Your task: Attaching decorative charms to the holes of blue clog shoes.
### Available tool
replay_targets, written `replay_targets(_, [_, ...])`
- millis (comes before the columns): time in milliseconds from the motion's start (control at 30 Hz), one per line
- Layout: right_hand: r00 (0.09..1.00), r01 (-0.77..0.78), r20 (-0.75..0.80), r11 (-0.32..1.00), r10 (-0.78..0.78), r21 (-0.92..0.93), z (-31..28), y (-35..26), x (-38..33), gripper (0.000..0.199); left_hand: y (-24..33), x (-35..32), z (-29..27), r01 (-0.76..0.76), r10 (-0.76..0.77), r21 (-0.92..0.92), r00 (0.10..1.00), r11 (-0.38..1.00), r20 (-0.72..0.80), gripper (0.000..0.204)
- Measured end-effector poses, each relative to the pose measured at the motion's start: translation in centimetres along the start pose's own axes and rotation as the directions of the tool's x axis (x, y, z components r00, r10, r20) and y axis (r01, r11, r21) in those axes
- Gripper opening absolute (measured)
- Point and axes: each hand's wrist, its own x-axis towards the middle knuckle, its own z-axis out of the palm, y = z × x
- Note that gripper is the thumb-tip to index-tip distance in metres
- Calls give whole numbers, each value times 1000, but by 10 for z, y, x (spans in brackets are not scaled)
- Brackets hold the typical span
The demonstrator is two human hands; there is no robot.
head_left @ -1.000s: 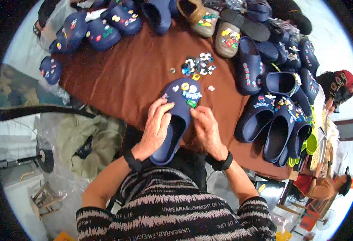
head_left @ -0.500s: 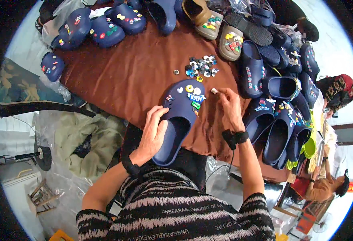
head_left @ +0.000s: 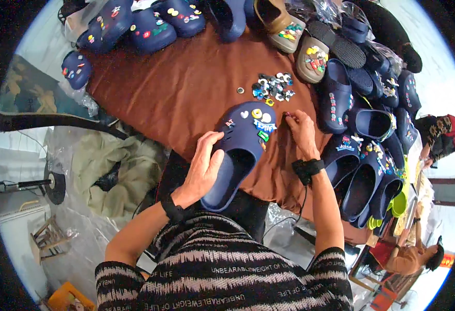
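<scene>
My left hand [head_left: 200, 168] is closed on the left side of a navy clog [head_left: 242, 136], with the toe pointing away from me. White, yellow, green and blue shoe charms dot its upper. To the right of the toe, my right hand [head_left: 303, 133] pinches a small shoe charm [head_left: 288, 114], dark reddish on the side that shows. The charm is apart from the clog. Beyond the toe lies a pile of loose charms [head_left: 273, 87] in black, white and blue, with a small round piece [head_left: 240, 90] to its left.
A brown cloth [head_left: 186, 88] covers the table. Decorated navy clogs [head_left: 154, 33] line its far edge. More clogs [head_left: 336, 96] crowd the right side, with a taupe clog [head_left: 312, 61] among them. Two other people sit farther right. A cable hangs from my right wristband [head_left: 308, 170].
The charm in my right fingers showed white before and now shows dark reddish. My left hand keeps its hold on the clog. The whole view has shifted slightly.
</scene>
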Motion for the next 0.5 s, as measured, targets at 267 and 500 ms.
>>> replay_targets(267, [982, 32, 159, 923, -100, 382, 0, -20, 26, 23, -6, 1, -7, 15, -17, -40, 998, 999, -55, 35])
replay_targets(500, [981, -174, 169, 840, 99, 514, -1, -1, 43, 23, -8, -2, -10, 37, -41, -68, 997, 997, -62, 32])
